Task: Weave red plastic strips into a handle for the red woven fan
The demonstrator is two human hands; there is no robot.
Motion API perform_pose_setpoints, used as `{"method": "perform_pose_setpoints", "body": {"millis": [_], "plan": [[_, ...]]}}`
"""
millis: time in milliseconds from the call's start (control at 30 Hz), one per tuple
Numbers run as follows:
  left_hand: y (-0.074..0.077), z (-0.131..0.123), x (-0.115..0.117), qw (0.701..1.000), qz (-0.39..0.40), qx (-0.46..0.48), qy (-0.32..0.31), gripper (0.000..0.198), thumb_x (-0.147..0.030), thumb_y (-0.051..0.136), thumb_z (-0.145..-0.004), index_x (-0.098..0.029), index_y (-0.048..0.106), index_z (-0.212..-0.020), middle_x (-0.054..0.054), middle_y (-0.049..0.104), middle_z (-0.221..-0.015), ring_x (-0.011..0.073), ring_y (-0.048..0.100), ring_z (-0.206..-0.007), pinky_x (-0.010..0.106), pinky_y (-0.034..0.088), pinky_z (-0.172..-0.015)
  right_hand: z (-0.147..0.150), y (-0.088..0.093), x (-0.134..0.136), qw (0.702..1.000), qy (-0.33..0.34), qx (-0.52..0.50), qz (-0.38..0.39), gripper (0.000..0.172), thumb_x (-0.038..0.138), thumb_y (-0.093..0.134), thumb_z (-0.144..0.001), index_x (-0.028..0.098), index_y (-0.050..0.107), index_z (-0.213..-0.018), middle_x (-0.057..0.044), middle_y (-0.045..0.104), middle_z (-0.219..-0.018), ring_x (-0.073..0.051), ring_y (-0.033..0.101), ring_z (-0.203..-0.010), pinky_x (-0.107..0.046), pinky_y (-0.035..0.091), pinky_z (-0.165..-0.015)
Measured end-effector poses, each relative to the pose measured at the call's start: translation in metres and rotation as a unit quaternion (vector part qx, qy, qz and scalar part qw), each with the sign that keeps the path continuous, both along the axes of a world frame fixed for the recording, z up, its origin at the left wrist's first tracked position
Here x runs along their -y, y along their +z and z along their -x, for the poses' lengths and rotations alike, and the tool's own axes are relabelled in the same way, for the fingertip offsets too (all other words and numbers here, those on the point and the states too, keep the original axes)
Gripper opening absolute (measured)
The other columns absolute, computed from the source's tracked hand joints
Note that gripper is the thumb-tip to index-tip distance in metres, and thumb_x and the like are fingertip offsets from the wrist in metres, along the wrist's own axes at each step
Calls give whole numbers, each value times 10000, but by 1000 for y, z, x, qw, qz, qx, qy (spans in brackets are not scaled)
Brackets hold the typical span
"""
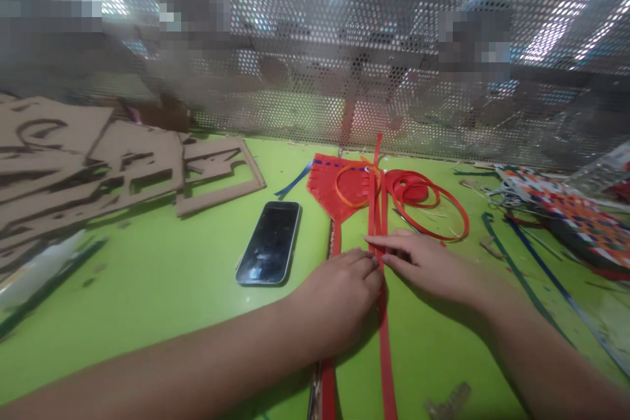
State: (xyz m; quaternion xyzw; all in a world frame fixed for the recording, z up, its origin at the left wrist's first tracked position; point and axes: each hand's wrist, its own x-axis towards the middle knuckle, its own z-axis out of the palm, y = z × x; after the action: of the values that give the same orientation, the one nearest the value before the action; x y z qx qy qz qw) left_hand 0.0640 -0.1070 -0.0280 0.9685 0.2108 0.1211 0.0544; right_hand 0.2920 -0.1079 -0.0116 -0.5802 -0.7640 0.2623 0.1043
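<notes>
Left hand: the left hand (339, 292) lies palm down on the counter (162, 275), fingers bent, with the fingertips against the long red strips (386, 341). I cannot tell whether it pinches a strip or only presses on it.
Right hand: the right hand (423, 264) lies flat with the fingers stretched out and released. Its fingertips rest across the same red strips, touching the left hand's fingertips.
Red strips: they lie flat on the counter, running from the woven red piece (329, 187) at the back, between the two hands, to the near edge of the view.
Second strip: another red strip (327, 380) runs under the left wrist, just beside the first ones.
Orange loop: a thin orange loop (344, 200) lies on top of the woven red piece.
Red coil: a loose coil of red strip (418, 191) lies just right of the woven piece, beyond the right hand.
Phone: a dark phone (270, 243) lies face up, left of the left hand and apart from it.
Cardboard: cut-out cardboard sheets (123, 164) are stacked at the far left.
Coloured mat: a woven mat in several colours (575, 213) lies at the far right.
Back: a perforated metal screen (315, 79) stands behind the counter.
</notes>
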Motion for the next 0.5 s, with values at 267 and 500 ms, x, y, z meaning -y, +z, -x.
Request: {"method": "perform_pose_setpoints", "body": {"millis": [267, 500], "plan": [[-3, 1, 0, 1000, -19, 11, -9, 384, -209, 547, -1026, -21, 702, -1323, 192, 762, -1284, 319, 693, -1248, 445, 493, -1185, 1, 1, 0, 1000, 7, 8, 2, 455, 352, 515, -1068, 264, 675, -1485, -101, 706, -1451, -278, 653, -1314, -469, 494, -1142], [-3, 1, -1, 999, -27, 11, -15, 408, -201, 540, -1016, -19, 689, -1349, 192, 755, -1310, 318, 697, -1253, 451, 480, -1200, 3, 5, 0, 1000, 0, 4, 7, 450, 353, 520, -1068, 271, 677, -1482, -103, 715, -1425, -276, 667, -1279, -473, 506, -1126]]}}
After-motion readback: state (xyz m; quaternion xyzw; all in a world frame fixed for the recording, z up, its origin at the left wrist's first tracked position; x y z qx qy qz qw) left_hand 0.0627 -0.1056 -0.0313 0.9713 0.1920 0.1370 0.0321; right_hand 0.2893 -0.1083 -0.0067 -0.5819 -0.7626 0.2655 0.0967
